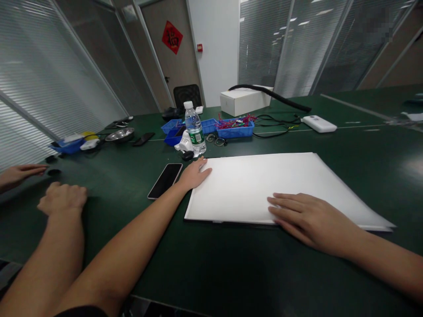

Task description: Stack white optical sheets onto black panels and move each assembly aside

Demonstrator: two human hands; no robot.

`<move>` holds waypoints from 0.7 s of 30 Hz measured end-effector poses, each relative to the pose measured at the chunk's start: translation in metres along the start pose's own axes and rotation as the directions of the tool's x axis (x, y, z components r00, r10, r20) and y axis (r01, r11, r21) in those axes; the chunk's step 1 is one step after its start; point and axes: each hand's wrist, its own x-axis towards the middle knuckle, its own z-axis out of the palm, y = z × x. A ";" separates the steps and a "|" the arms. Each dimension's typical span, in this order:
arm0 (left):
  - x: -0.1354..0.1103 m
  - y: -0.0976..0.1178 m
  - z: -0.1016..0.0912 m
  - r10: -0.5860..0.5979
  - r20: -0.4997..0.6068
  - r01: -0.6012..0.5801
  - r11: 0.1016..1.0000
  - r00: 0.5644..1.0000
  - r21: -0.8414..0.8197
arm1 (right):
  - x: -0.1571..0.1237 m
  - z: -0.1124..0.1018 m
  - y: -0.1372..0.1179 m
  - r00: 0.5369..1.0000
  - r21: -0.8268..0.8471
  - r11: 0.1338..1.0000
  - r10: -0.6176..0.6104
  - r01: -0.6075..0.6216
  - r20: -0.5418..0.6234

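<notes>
A large white sheet of paper lies flat before me, with more than one layer showing at its lifted right corner and a thin dark edge under it. My left hand rests on its far left corner, thumb spread over the white surface. Flat on the near right part lies my right hand, fingers stretched out and slightly apart. Neither hand has anything visibly in its grasp. Beside my left wrist is a phone, screen dark. A bottle of water stands upright just beyond my left hand.
Another person's fist and a further hand are at the left. Behind the paper are a blue tray of wires, glasses, a white box with a black tube, and a white device.
</notes>
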 end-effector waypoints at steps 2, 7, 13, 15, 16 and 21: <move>0.001 0.000 0.001 -0.002 -0.003 0.002 1.000 1.000 0.001 | -0.001 0.000 0.000 1.000 0.016 1.000 0.002 -0.002 0.004; 0.003 -0.003 0.003 -0.018 -0.020 0.017 1.000 1.000 -0.023 | -0.003 0.001 -0.002 1.000 0.048 0.999 0.000 -0.001 0.031; 0.004 -0.006 0.004 -0.015 -0.040 0.013 0.999 0.999 -0.053 | -0.003 0.000 -0.005 0.996 0.047 0.999 -0.006 0.002 0.085; 0.004 -0.005 0.003 -0.010 -0.031 0.009 0.999 0.999 -0.047 | -0.002 0.000 -0.004 0.995 0.062 0.998 -0.010 0.004 0.103; 0.004 -0.005 0.003 -0.010 -0.027 0.009 0.999 1.000 -0.044 | -0.002 0.000 -0.004 0.994 0.075 0.997 -0.015 0.007 0.109; 0.003 -0.004 0.003 -0.022 -0.023 0.021 0.999 1.000 -0.049 | -0.002 0.001 0.000 0.989 0.177 0.984 -0.016 -0.010 0.145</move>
